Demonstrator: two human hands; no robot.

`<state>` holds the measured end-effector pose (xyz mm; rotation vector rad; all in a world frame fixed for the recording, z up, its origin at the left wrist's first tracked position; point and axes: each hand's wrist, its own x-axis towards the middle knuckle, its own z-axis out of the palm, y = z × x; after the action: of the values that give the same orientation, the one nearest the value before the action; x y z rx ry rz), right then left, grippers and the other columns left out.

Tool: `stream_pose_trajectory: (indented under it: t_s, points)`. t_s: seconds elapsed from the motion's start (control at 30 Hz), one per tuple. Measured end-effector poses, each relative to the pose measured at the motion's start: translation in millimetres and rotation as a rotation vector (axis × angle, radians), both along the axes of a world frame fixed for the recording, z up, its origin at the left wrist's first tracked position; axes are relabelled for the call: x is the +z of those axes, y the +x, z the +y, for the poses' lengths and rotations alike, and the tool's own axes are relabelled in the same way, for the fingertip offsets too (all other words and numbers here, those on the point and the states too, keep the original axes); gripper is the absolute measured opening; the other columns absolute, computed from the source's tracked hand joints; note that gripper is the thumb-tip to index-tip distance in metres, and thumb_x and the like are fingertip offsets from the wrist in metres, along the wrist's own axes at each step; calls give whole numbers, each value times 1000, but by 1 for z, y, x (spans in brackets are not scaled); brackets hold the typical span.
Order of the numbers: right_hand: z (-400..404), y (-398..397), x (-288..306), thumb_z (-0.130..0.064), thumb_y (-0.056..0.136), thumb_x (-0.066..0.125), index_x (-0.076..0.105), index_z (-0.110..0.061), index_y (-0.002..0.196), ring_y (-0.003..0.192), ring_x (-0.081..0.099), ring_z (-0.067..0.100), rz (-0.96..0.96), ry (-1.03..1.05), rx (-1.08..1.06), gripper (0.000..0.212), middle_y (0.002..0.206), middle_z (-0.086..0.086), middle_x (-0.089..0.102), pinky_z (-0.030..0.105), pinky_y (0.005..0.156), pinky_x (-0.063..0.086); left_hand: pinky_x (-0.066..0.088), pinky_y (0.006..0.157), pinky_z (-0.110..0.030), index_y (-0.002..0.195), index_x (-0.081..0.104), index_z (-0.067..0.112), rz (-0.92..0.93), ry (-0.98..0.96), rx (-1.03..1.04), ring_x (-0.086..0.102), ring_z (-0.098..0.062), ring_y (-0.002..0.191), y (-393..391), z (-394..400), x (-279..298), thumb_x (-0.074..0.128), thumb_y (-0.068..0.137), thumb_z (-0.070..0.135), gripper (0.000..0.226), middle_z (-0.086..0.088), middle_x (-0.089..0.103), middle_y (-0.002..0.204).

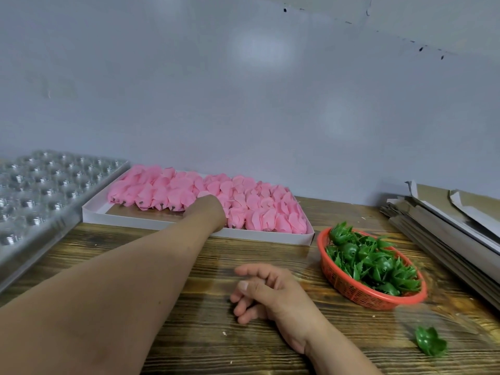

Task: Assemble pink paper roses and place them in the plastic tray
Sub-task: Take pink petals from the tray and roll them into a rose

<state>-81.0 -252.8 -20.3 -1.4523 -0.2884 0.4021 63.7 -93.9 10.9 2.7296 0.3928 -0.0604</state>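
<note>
Clear plastic tray (pixel 40 190) at far left of the bench (pixel 189 266), cups empty as far as visible. Next, pink roses (pixel 205 196) packed in rows in the white box (pixel 130 216), long axis lying flat, stub ends toward the viewer. Left hand (pixel 209 205) among the blooms, fingers hidden: cannot tell the grip. Picking-up step, probably. Right hand (pixel 266 292) resting loosely curled, holding nothing. Next: a green calyx from the red basket (pixel 359 292), pushed onto the stub.
</note>
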Motion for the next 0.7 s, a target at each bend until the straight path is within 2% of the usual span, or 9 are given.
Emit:
stream_pose_trajectory:
  t_s: [0.2, 0.27, 0.3, 0.37, 0.47, 0.53, 0.6, 0.67, 0.7]
  points:
    - [-1, 1, -1, 3, 86, 59, 56, -1, 106, 51, 59, 16, 7, 5, -7, 21, 66, 11, 65, 24, 48, 53, 45, 78, -31, 119, 54, 2, -91, -35, 34, 58, -29, 109, 0, 5, 3, 55, 92, 14, 29, -13, 59, 120]
    - [-1, 1, -2, 3, 86, 59, 56, 0, 107, 51, 59, 16, 10, 6, -8, 22, 66, 11, 65, 24, 48, 53, 43, 74, -30, 117, 54, 1, -138, -75, 51, 58, -29, 105, 0, 10, 6, 56, 91, 16, 30, -13, 60, 113]
    - [-1, 1, -2, 3, 86, 59, 56, 0, 107, 51, 59, 16, 8, 6, -9, 22, 66, 11, 65, 24, 48, 53, 43, 70, -29, 111, 56, 2, -166, -101, 54, 58, -28, 97, -1, 13, 9, 57, 90, 17, 26, -12, 60, 103]
    - [0, 1, -1, 3, 86, 59, 56, -1, 106, 51, 59, 16, 5, 3, -12, 21, 66, 11, 65, 24, 48, 53, 37, 54, -26, 87, 53, 5, -233, -157, 68, 52, -21, 73, -4, 17, 14, 58, 87, 16, 13, -5, 53, 79]
    - [0, 0, -1, 3, 86, 59, 57, -1, 105, 51, 59, 17, 3, 0, -20, 20, 66, 12, 64, 24, 48, 53, 28, 46, -27, 67, 42, 10, -293, -264, 60, 42, -14, 57, -18, 16, 20, 60, 86, 18, 27, -3, 45, 67]
    - [0, -1, 1, 4, 86, 58, 57, -1, 106, 51, 59, 17, 9, 8, -26, 21, 67, 13, 64, 25, 48, 53, 45, 54, -30, 71, 49, 5, -330, -466, 20, 54, -21, 63, -30, 12, 19, 62, 87, 16, 23, -8, 53, 71]
    - [-1, -2, 2, 4, 86, 58, 56, 0, 107, 51, 59, 17, 23, 29, -29, 22, 67, 13, 64, 25, 48, 53, 59, 67, -36, 93, 60, -3, -335, -837, 27, 64, -26, 73, -49, 5, 16, 64, 88, 11, 15, -16, 63, 86]
    - [-2, -2, 2, 4, 85, 58, 56, 0, 107, 51, 59, 17, 30, 55, -36, 23, 67, 13, 64, 25, 49, 53, 57, 54, -24, 121, 56, -2, -257, -1116, 63, 65, -18, 68, -70, -3, 12, 65, 89, 10, 35, -14, 65, 96]
    - [-2, -3, 2, 6, 84, 59, 57, 0, 106, 51, 59, 17, 17, 62, -50, 23, 66, 13, 64, 25, 48, 53, 55, 49, -20, 128, 52, 0, -207, -1218, 70, 65, -15, 65, -78, -7, 9, 65, 90, 10, 42, -15, 65, 98]
